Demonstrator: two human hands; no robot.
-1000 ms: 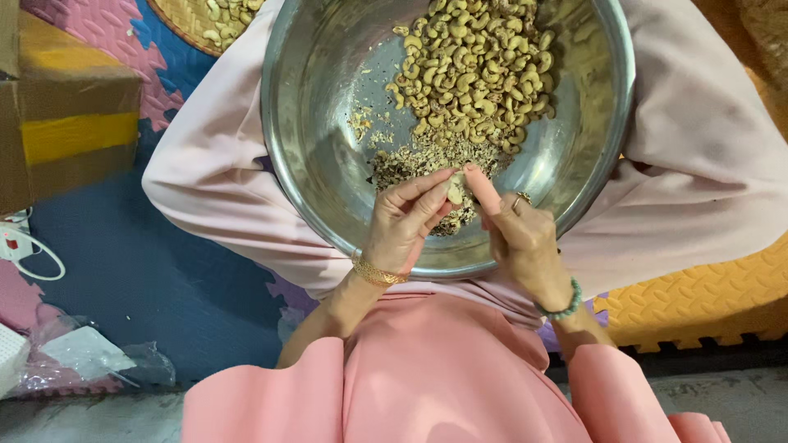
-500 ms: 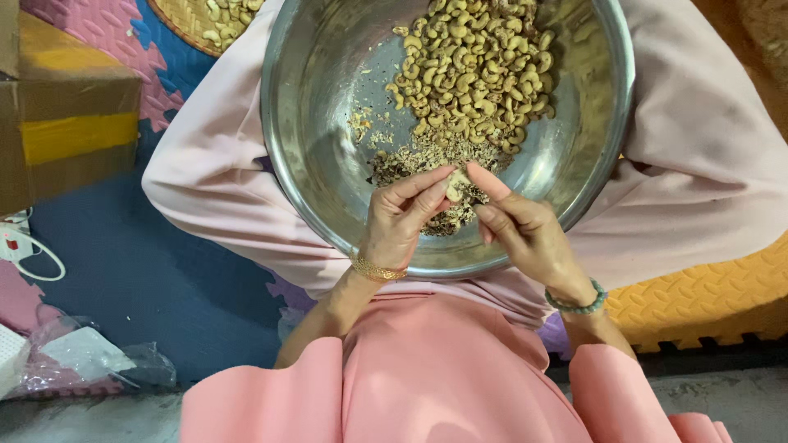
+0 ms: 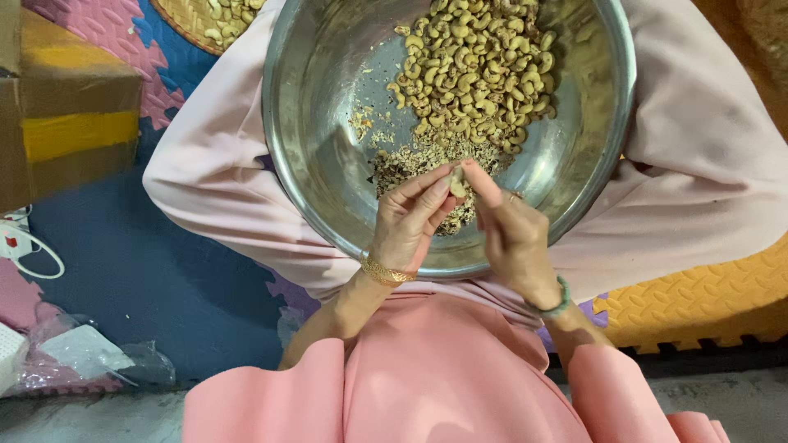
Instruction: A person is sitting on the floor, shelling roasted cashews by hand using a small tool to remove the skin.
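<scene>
A large steel bowl [image 3: 328,164] rests on my lap, which is covered in pink cloth. A heap of pale cashew nuts [image 3: 476,66] fills its far side, and a patch of brown skin flakes [image 3: 410,160] lies nearer me. Over the flakes, my left hand [image 3: 406,226] and my right hand [image 3: 513,234] meet fingertip to fingertip. Between them they pinch one cashew nut [image 3: 457,182]. A gold bangle sits on my left wrist and a green bead bracelet on my right.
A woven basket [image 3: 209,20] with more nuts stands at the top left. A cardboard box [image 3: 66,115] with a yellow stripe sits on the left on coloured foam floor mats. A white cable and plastic wrappers [image 3: 82,353] lie at the lower left.
My right hand has shifted a little and its fingers have turned on the nut. The left hand and the bowl stay about where they were.
</scene>
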